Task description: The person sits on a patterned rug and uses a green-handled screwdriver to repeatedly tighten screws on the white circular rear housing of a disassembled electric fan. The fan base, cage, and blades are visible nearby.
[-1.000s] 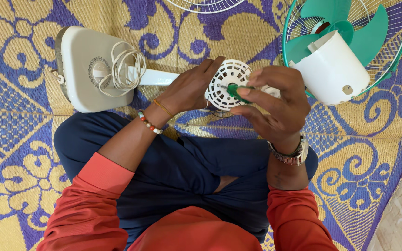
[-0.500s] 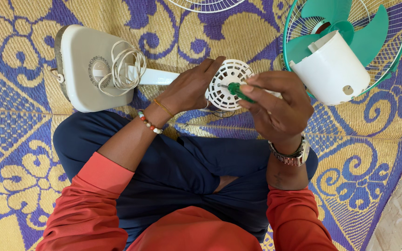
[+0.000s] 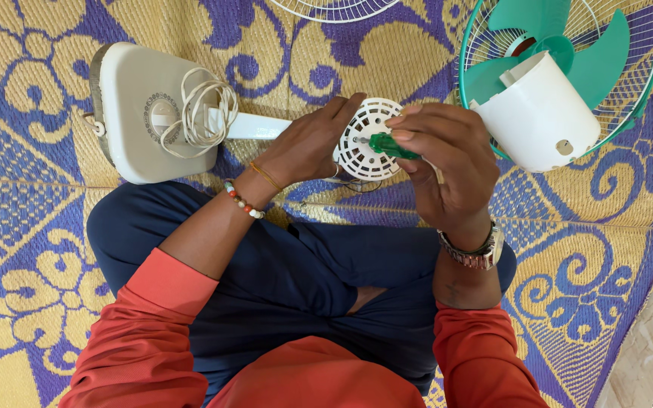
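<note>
Plastic, pale and perforated: the round vented motor cover (image 3: 369,138) sits between my two hands above my lap, at the end of the white fan stem (image 3: 258,126) that runs back to the grey base (image 3: 141,113) lying on the woven mat (image 3: 32,227). My left hand (image 3: 307,143) cups the cover from behind, fingers wrapped along its edge, so it is gripping that cover and steadying it. My right hand (image 3: 447,155) is closed narrowly around a green-handled screwdriver (image 3: 391,145), pinched between thumb and fingertips, its tip pointing at the cover's centre. I judge the cover light and stiff but brittle, its thin ribs likely to crack if squeezed hard, so the rim is the safest place to hold. The screwdriver handle looks smooth and small, liable to slip in a loose pinch. A coiled white cord (image 3: 198,113) rests on the base. To my right lies a white motor housing (image 3: 542,113) against a green fan blade (image 3: 568,45) inside its wire guard (image 3: 644,83).
</note>
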